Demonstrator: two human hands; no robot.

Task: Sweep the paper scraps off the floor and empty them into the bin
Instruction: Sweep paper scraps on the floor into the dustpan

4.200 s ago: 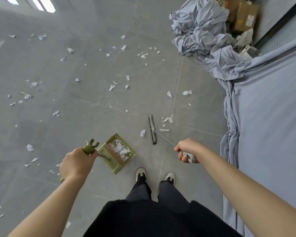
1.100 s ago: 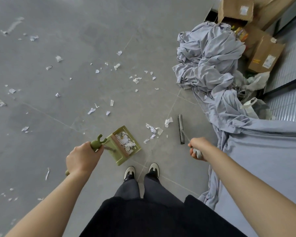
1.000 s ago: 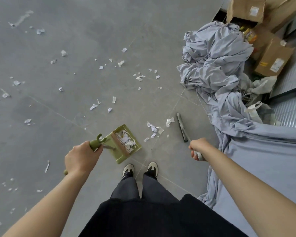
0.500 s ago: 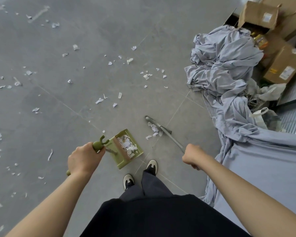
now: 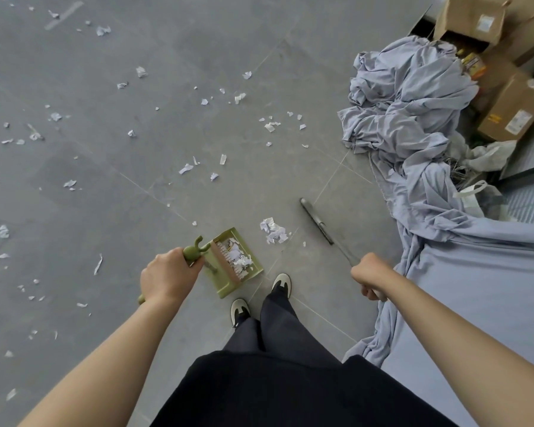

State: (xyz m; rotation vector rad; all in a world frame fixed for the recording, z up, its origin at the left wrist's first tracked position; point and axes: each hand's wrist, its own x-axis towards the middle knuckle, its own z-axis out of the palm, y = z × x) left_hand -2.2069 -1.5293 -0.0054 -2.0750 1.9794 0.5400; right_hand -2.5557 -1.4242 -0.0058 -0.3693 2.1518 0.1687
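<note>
The left hand (image 5: 167, 277) grips the handle of the green dustpan (image 5: 236, 261), which already holds scraps. The right hand (image 5: 371, 277) is clenched round the broom (image 5: 316, 221) handle, hiding its end. A small scrap pile (image 5: 273, 231) lies between dustpan and broom head. Beyond the dustpan, cardboard boxes (image 5: 510, 114) carry labels too small to read.

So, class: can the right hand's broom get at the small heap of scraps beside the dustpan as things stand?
Probably yes. The right hand grips the broom, whose head lies just right of the scrap heap with only bare floor between; the dustpan sits on the heap's other side.
</note>
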